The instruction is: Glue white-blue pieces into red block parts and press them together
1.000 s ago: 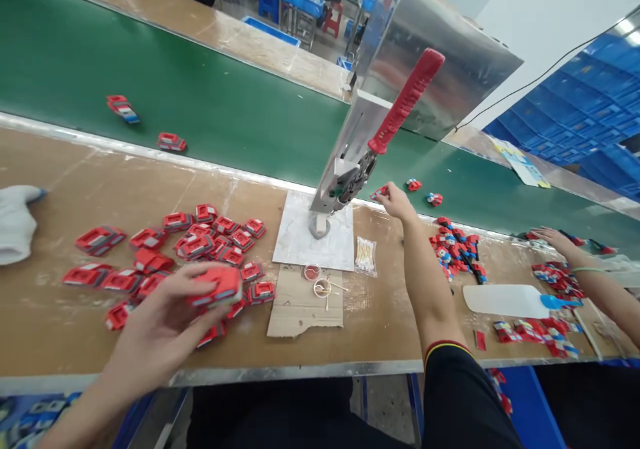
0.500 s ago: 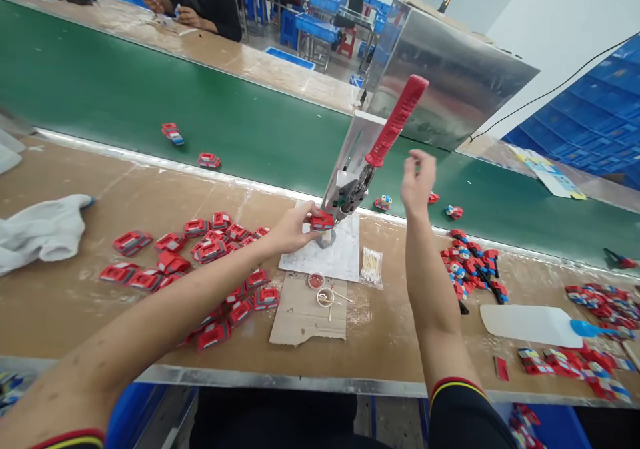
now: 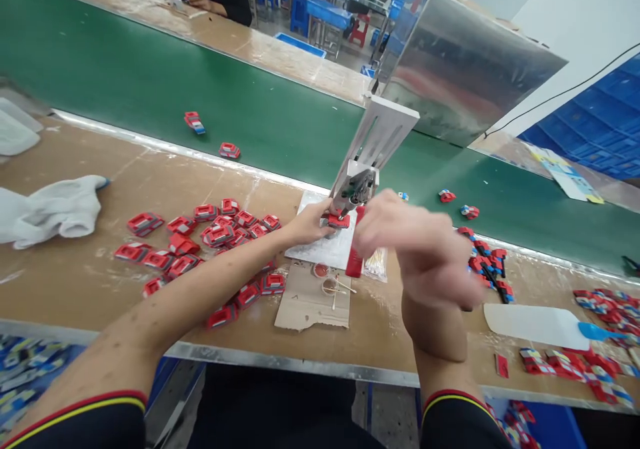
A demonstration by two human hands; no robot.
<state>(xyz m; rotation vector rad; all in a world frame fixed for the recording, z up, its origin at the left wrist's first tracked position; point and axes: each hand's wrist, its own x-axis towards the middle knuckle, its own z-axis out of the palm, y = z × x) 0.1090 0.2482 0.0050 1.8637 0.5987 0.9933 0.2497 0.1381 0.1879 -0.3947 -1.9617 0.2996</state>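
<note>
My left hand [image 3: 314,223] pinches a red toy car part [image 3: 338,221] under the head of a hand-lever toggle press [image 3: 361,185]. The press stands on a white base plate [image 3: 305,252]. Its red lever handle [image 3: 355,262] points down toward me. Just right of the handle is my right hand [image 3: 420,249], raised and smeared by motion, fingers seemingly curled. I cannot tell whether it touches the handle. Several similar red car parts [image 3: 220,234] lie left of the press.
In front of the press, cardboard [image 3: 313,309] holds two small cups and cotton swabs. A swab bag [image 3: 376,263] lies beside it. Beyond runs a green conveyor [image 3: 280,125] carrying car pieces. A white paddle [image 3: 535,323] and assembled pieces are at right, a white cloth [image 3: 60,212] at left.
The red lever handle has swung from upright down toward me. My right hand has come from beyond the press back toward me. My left hand still holds the red part, now beneath the press head.
</note>
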